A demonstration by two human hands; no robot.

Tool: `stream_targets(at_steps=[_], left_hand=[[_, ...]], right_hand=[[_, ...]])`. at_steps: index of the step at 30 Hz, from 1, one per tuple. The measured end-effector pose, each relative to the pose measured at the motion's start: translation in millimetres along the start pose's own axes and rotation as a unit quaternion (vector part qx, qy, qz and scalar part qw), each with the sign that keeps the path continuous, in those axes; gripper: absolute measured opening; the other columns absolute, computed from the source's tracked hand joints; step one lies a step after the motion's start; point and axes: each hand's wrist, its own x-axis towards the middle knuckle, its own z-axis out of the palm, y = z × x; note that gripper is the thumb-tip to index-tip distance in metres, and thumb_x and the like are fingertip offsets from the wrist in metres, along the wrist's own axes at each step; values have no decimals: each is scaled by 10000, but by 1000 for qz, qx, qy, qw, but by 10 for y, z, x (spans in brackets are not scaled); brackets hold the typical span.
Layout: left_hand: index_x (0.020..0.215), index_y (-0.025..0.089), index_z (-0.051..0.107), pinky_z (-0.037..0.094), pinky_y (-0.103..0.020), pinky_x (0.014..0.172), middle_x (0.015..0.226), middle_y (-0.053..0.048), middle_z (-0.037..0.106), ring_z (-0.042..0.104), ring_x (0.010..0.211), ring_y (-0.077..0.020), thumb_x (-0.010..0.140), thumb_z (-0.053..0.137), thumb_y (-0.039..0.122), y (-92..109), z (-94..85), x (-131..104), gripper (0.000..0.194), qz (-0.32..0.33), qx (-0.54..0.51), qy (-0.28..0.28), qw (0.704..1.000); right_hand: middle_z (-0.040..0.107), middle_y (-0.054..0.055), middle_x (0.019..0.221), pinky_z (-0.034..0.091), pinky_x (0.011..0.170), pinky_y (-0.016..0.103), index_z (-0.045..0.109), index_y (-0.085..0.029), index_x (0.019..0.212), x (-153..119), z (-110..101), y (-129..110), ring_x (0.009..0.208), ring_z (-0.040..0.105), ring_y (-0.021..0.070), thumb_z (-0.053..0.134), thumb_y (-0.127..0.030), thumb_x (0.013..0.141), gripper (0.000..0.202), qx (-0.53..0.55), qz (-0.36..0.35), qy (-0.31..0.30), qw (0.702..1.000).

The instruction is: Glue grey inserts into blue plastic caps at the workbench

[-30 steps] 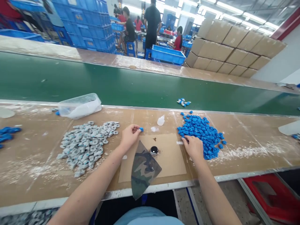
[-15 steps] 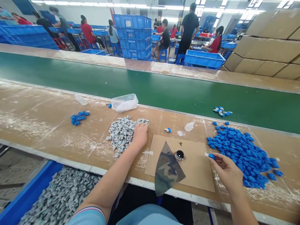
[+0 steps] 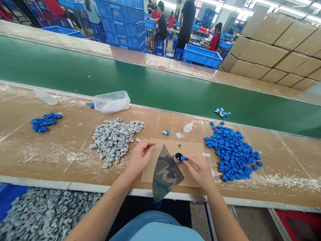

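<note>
My right hand (image 3: 199,170) pinches a small blue piece (image 3: 184,158) at the edge of a small round pot of dark liquid (image 3: 178,157). My left hand (image 3: 140,155) is over the left edge of a cardboard sheet (image 3: 195,149), fingertips pressed together; whatever they hold is too small to name. Between the hands a pointed camouflage cloth piece (image 3: 165,177) lies on the sheet and overhangs the table's front edge. Left of my left hand is a pile of grey-white pieces (image 3: 112,140). Right of my right hand spreads a pile of blue pieces (image 3: 233,152).
A clear plastic tray (image 3: 112,103) stands by the green conveyor belt (image 3: 155,87). A small blue pile (image 3: 43,123) lies at left, a squeeze bottle (image 3: 188,127) behind the sheet. A bin of grey pieces (image 3: 47,214) sits below. People sit and stand beyond the belt.
My left hand has left the grey-white pile and moved to the sheet. My right hand has carried the blue piece left to the pot. The view has shifted right.
</note>
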Motion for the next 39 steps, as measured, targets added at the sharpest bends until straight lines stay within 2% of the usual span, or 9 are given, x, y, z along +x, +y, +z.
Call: stream_targets(at_steps=[6,11,16,19,23,27,30,35,39], left_hand=[[843,189,704,493,-308,814,913,-67,675,622,878,-190,757,608,305,76,200,-321,173,-117,-178,-66,975],[818,203,724,490,-320,825,877,-61,685,619,859,-191,720,677,326,65,319,-430,164,-135,-209,-79,965],[851,176,687,499,-277,746,790,-31,683,616,753,-152,662,732,305,64,416,-489,234,-202,-281,-83,935],[831,173,684,508,-281,751,795,-34,690,623,763,-155,651,739,304,81,461,-509,230,-214,-297,-90,926],[836,176,674,524,-290,756,802,-30,683,625,783,-159,645,750,302,120,520,-536,241,-215,-319,-99,918],[858,176,654,520,-291,790,825,-30,673,624,813,-154,639,766,289,150,575,-556,271,-196,-352,-104,909],[891,178,643,518,-293,798,849,-39,676,630,835,-158,665,752,283,156,583,-560,272,-187,-360,-117,906],[944,188,634,517,-307,798,852,-42,687,648,828,-168,718,701,236,176,518,-547,240,-142,-305,-169,926],[885,188,628,511,-304,798,854,-41,677,643,821,-166,735,686,225,231,491,-553,165,-121,-276,-165,939]], right_hand=[[737,34,874,522,698,329,707,-257,999,-2,8,22,785,670,179,582,-240,876,177,-15,1,-12,1000],[738,34,874,517,695,338,706,-267,1003,8,3,0,782,671,182,570,-242,881,184,-25,-10,-16,1000],[740,32,870,517,696,347,706,-260,976,-6,-14,9,773,671,185,595,-234,861,162,-21,-5,-8,1000],[740,35,864,523,703,348,705,-249,954,-22,-35,-27,777,671,187,608,-224,845,148,-3,12,-9,1000],[732,37,850,537,702,332,701,-240,941,-37,-51,-159,777,668,180,624,-209,825,143,55,49,-25,997],[728,36,845,533,706,334,700,-245,977,-41,-24,-261,783,661,176,626,-212,831,166,99,31,-42,994],[734,31,855,523,703,335,702,-260,986,-37,-17,-251,773,657,172,631,-218,838,170,106,15,-50,993],[731,4,785,491,660,315,704,-261,954,-6,-84,-194,695,640,149,651,-205,831,146,131,-32,-81,988],[698,-13,697,469,648,317,708,-259,941,-10,-79,-198,632,606,135,646,-191,835,141,148,-53,-72,985]])
